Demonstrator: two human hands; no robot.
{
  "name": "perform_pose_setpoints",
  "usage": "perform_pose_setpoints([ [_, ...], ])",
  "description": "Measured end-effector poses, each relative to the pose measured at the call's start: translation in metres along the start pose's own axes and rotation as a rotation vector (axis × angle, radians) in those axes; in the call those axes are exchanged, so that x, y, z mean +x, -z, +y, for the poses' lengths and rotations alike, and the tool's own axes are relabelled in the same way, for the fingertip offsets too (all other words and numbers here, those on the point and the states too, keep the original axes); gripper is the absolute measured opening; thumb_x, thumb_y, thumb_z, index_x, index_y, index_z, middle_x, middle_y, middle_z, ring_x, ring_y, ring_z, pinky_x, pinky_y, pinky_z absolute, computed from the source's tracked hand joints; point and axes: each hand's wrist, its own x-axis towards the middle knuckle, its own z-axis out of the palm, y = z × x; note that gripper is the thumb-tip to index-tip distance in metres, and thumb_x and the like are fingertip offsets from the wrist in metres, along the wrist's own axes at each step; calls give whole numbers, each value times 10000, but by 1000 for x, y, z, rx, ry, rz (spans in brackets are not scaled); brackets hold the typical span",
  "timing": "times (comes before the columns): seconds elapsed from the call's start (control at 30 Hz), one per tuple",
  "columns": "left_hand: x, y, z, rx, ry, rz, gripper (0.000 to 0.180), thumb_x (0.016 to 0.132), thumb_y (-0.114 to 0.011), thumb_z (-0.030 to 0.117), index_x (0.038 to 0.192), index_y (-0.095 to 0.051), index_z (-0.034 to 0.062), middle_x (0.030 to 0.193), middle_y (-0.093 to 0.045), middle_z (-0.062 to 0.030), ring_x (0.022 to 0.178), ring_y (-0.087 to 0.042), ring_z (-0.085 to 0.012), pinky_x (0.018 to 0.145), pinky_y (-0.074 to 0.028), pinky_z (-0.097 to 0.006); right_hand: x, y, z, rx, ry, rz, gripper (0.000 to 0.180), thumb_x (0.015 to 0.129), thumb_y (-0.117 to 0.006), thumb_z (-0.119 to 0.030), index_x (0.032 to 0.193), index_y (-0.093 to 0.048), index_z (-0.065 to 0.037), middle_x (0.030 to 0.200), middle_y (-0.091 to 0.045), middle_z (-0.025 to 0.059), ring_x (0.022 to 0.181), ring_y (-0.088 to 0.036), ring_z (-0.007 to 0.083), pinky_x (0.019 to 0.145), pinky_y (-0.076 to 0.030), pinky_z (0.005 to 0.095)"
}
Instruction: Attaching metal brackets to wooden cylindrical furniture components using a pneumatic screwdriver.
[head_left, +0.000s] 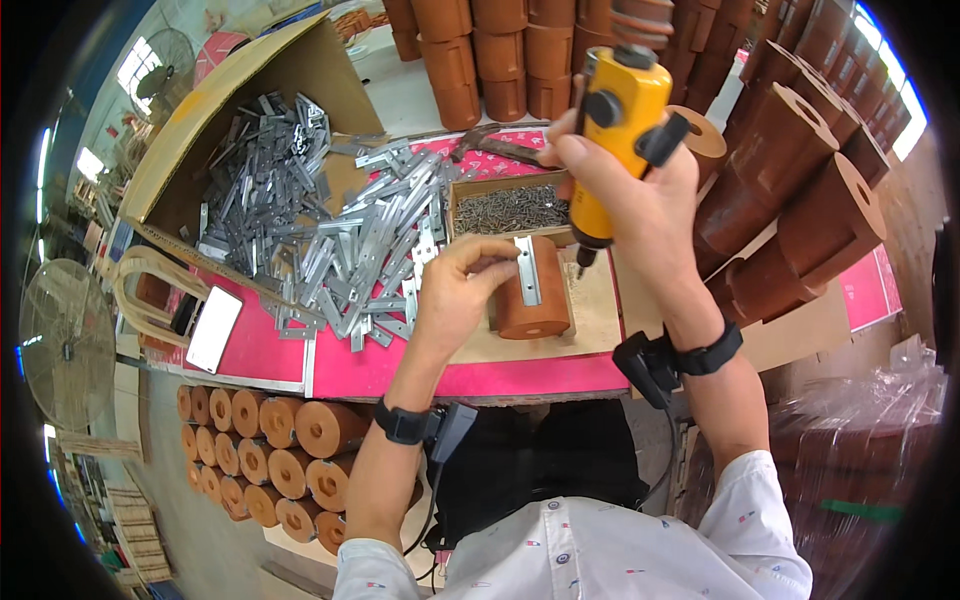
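Observation:
My right hand (640, 190) is wrapped round a yellow power screwdriver (612, 130), its dark tip pointing down just right of a brown cylinder (535, 315). The cylinder lies on its side on the board, with a flat grey metal strip (529, 272) with holes lying along its top. The bit is apart from the strip. My left hand (455, 295) has thumb and fingers pinched together at the strip's upper left edge. Whatever lies between those fingertips is too small to tell. Behind the cylinder, a shallow box (452, 212) holds many small screws (510, 208).
A large carton (165, 180) spills metal strips (350, 265) across the pink tabletop (400, 378). Near the screw box lies a hammer (500, 148). Brown cylinders stand stacked at the back (450, 70) and right (800, 220); others lie piled below left (290, 470). A phone (215, 328) leans at left.

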Motion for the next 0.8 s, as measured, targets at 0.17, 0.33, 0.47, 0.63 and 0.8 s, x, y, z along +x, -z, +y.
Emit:
perform_pose_setpoints([
  [0.17,-11,-12,-8,13,-112,124,244,790,-692,-23,1032,-679,6,990,-670,-77,850,-658,-148,780,-523,-286,13,-16,2,82,66,-38,248,824,-715,-106,1001,-563,-21,854,-626,4,767,-570,58,699,-479,229],
  [0.33,-10,-16,4,78,-100,109,362,777,-703,-20,1130,-648,38,923,-702,-80,842,-661,-138,782,-524,-284,17,-28,3,73,37,-23,290,799,-732,-142,991,-556,-15,859,-622,3,772,-566,62,701,-475,238],
  [0.47,-12,-17,6,80,-106,126,382,775,-706,-7,1148,-636,29,905,-708,-84,836,-668,-141,775,-527,-293,17,-34,8,52,85,-38,299,796,-735,-160,990,-557,-16,852,-625,5,767,-568,67,698,-479,249],
  [0.63,-10,-14,7,147,-101,118,373,772,-715,18,1137,-636,12,893,-708,-92,816,-671,-149,766,-530,-299,18,-35,11,38,68,-44,311,796,-730,-174,999,-555,-16,854,-623,11,774,-570,77,710,-482,259],
  [0.8,-9,-14,5,142,-86,122,364,764,-721,21,1119,-642,1,894,-707,-97,809,-672,-147,763,-530,-297,17,-36,16,19,66,-34,323,794,-729,-175,1012,-555,-11,855,-624,16,771,-568,80,715,-483,261],
])
